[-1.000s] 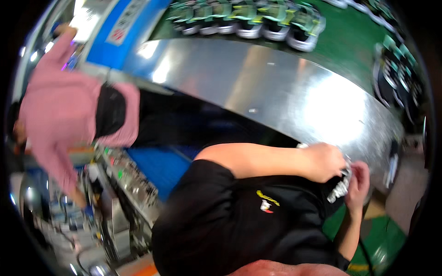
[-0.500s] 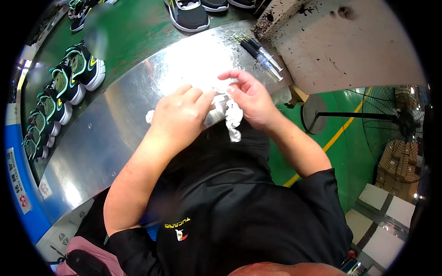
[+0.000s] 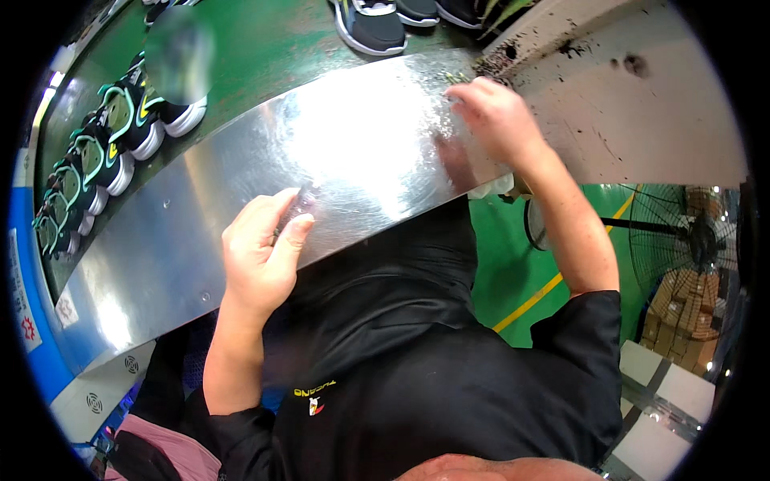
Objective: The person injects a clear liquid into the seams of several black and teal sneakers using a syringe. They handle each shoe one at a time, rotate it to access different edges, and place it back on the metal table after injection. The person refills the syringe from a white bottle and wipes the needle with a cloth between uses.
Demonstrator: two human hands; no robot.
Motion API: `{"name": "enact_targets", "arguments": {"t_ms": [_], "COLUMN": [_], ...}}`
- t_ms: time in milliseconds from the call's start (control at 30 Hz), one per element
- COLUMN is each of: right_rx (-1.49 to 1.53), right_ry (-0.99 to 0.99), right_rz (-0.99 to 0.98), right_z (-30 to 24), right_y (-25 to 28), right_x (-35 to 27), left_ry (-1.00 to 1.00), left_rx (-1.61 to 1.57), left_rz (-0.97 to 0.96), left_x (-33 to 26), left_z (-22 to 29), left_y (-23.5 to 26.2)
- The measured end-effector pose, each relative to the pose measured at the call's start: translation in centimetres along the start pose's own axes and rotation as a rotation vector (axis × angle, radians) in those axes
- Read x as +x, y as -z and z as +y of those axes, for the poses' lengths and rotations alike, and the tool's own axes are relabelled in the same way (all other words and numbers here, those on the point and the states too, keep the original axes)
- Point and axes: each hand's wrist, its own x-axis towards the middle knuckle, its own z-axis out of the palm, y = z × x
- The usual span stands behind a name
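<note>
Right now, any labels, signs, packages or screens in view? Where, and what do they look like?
Small sticker: lower left end of the steel table, pale square with a red mark.
Label strip: on the blue machine edge at far left, narrow white panel with a red emblem.
Cardboard boxes: on the floor at right behind a fan, brown, blurred.
No screens.

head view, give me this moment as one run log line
left hand: pinching small dark object at metal table edge | right hand: fingertips at table's far end | shoes: lined on green belt

Green floor [image 3: 513,272] w/ yellow line [image 3: 536,297], shiny steel bench [image 3: 160,256], fan [image 3: 698,240] at right, prob. boxes behind.
</note>
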Motion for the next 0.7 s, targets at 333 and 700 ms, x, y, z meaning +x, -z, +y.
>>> {"name": "enact_targets", "arguments": {"t_ms": [333,700], "right_rx": [0.267,0.599], "right_ry": [0.095,0.187], "right_rz": [-0.001,0.063], "right_z": [-6.0,-11.6], "right_y": [-8.6,0.1], "right_x": [3.7,1.4], "left_ry": [0.084,-0.036], "left_rx": [-0.094,-0.040], "left_rz": [-0.031,-0.067], "left_x": [-1.1,-0.9], "left_z": [-0.7,0.9], "left_y": [0.3,-0.2]}}
